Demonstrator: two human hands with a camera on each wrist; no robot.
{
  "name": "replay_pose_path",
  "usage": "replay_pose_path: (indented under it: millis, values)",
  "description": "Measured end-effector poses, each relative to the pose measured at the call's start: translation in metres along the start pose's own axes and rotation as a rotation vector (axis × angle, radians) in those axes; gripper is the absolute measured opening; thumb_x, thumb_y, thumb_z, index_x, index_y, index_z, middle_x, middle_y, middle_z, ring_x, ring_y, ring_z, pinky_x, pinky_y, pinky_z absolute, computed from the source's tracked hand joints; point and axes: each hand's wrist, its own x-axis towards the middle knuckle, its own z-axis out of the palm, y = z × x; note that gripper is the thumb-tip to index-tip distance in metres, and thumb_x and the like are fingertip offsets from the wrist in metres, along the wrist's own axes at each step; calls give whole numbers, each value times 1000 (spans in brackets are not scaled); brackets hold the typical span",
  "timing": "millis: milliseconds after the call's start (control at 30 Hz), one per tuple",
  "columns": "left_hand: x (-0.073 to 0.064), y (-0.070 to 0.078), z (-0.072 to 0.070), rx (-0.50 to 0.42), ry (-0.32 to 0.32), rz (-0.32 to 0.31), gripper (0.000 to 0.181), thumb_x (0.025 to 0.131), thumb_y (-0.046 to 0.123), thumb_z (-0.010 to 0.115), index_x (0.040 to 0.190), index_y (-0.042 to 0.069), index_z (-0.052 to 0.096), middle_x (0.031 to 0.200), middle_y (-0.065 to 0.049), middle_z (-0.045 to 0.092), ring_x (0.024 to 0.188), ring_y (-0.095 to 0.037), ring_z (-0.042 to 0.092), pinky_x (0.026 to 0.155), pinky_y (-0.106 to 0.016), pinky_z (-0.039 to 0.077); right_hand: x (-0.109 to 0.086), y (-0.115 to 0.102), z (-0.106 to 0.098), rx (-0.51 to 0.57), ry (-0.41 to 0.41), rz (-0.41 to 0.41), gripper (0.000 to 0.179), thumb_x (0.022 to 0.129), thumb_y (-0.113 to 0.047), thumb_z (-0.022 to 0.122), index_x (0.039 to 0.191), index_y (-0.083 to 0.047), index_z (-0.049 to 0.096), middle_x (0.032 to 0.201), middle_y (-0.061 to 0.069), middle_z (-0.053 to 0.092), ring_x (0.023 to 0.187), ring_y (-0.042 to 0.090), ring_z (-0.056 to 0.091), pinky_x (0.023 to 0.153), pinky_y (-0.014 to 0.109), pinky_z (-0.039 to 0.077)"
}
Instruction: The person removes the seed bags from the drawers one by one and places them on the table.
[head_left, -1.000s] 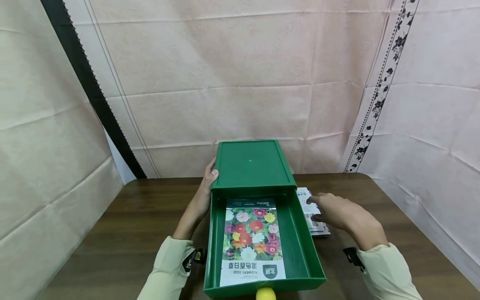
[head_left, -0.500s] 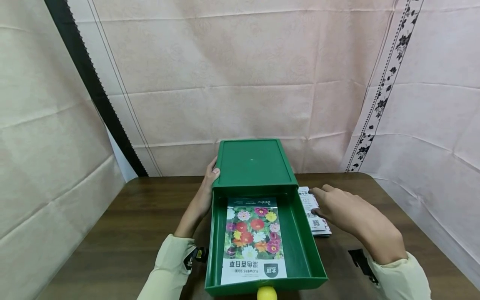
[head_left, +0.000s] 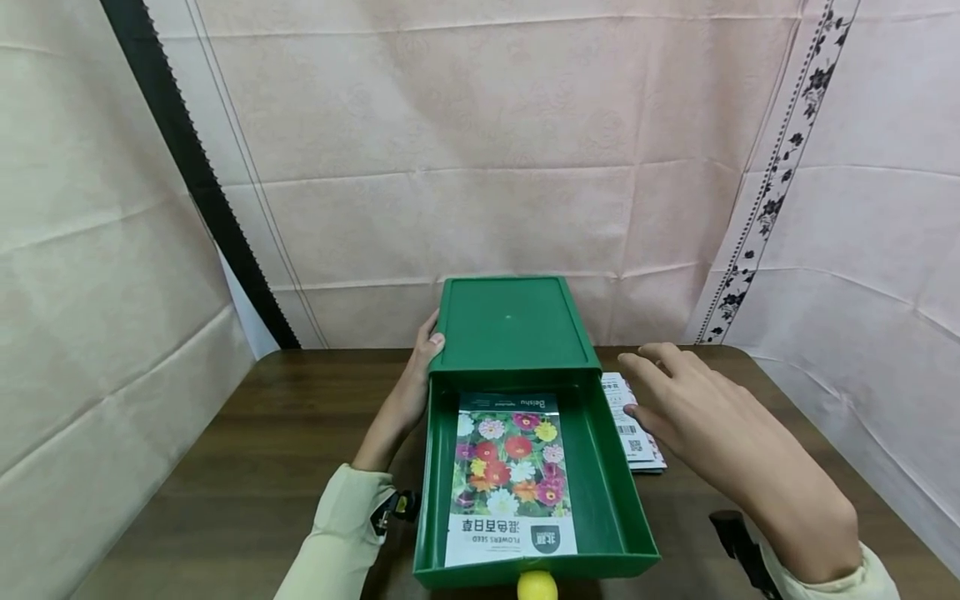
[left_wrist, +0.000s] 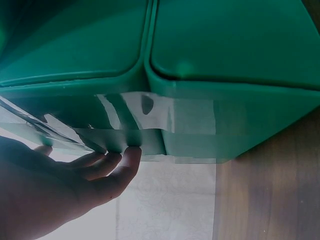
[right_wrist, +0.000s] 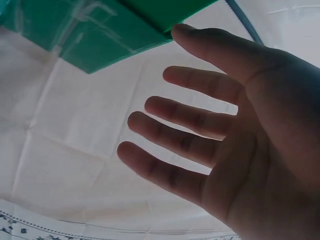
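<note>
A green drawer box (head_left: 517,325) stands on the table with its drawer (head_left: 600,500) pulled out toward me. In the drawer lies a flower seed packet (head_left: 513,475), its printed picture of colourful flowers facing up. My left hand (head_left: 408,379) rests against the left side of the box. The left wrist view shows its fingertips (left_wrist: 131,152) touching the taped green wall. Over the table, right of the drawer, my right hand (head_left: 693,404) hovers with spread fingers and an empty palm (right_wrist: 250,150). Just beyond its fingers lies a small stack of white printed packets (head_left: 633,433), partly hidden by the drawer.
A yellow round knob (head_left: 537,586) sits on the drawer front. The wooden table (head_left: 247,483) reaches back to hanging pale cloth (head_left: 480,167). A black wrist strap (head_left: 738,542) circles the right wrist.
My right hand has lifted off the white packets and risen toward the camera, its fingers opening out. The left hand stays at the box. The view has shifted slightly.
</note>
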Motion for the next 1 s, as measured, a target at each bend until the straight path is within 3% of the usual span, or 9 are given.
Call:
replay_pose_path:
  millis: [200,500,633,833,1000]
  values:
    - [-1,0,1,15,3,-4,72,106,44,26,170,19,3,172,-17,9,151,-43,22,117,-72,26,-5,-12,-7,-7,96,-64,53,94,-18,79,143,-14,59,133,9,61,106,30,66,79,51,58]
    - [-1,2,1,31,10,-17,74,105,47,27,170,20,3,172,-17,9,152,-44,22,117,-72,26,-14,-30,-10,-83,214,-166,71,77,-19,94,140,-6,64,130,14,66,110,33,67,82,54,59]
    - [0,3,1,37,6,-17,76,104,47,27,170,19,2,172,-18,8,152,-45,21,117,-74,25,-15,-40,-8,-88,179,-172,71,77,-26,96,139,-10,67,131,14,68,112,33,68,85,54,60]
    - [0,3,1,26,10,-16,76,104,48,27,170,19,3,172,-18,7,152,-45,21,117,-74,24,-12,-56,1,-113,72,-243,60,80,-36,93,132,-15,73,127,8,71,113,27,69,90,46,60]
    - [0,3,1,25,15,-22,76,104,47,28,170,19,3,172,-18,8,152,-45,21,117,-73,24,-11,-63,5,-69,17,-296,54,82,-36,91,129,-16,75,124,4,72,110,24,69,90,45,61]
